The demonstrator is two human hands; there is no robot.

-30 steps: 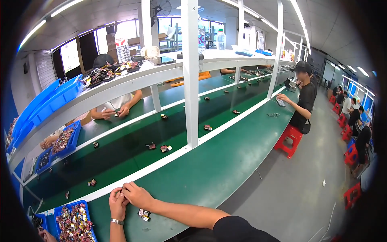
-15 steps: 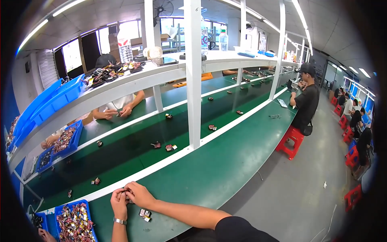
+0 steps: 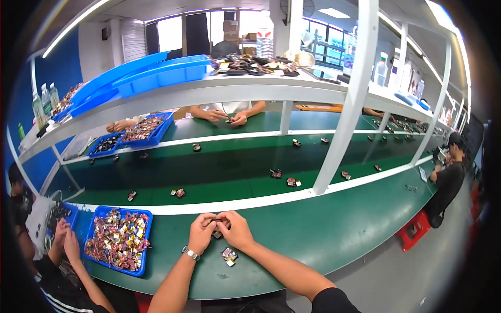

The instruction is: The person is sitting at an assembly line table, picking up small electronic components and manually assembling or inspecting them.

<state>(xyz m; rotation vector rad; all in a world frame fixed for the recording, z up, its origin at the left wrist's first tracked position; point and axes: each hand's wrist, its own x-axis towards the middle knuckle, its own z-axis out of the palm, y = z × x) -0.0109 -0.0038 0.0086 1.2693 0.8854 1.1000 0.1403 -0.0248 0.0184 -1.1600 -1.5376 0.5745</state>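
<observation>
My left hand (image 3: 201,233) and my right hand (image 3: 236,230) meet over the green worktable (image 3: 292,229), fingertips pinched together. Between them is a small dark part (image 3: 215,219), mostly covered by the fingers, so its kind cannot be made out. Just under the fingers a bit of another small component (image 3: 217,235) shows. Nearer to me, between my forearms, lies a small assembly (image 3: 229,255) with dark, white and yellow pieces, touched by neither hand. Left of my left forearm stands a blue tray (image 3: 150,237) heaped with similar small red, white and yellow assemblies.
A white rail (image 3: 250,202) separates the worktable from a dark green conveyor belt (image 3: 229,180) carrying scattered assemblies. A white post (image 3: 347,109) rises ahead, holding a shelf (image 3: 250,89). A co-worker's hands (image 3: 65,237) are at the left; another person (image 3: 451,180) sits far right.
My view has swung left, so more of the blue tray and the co-worker on the left show. Both hands stay pinched together over the worktable.
</observation>
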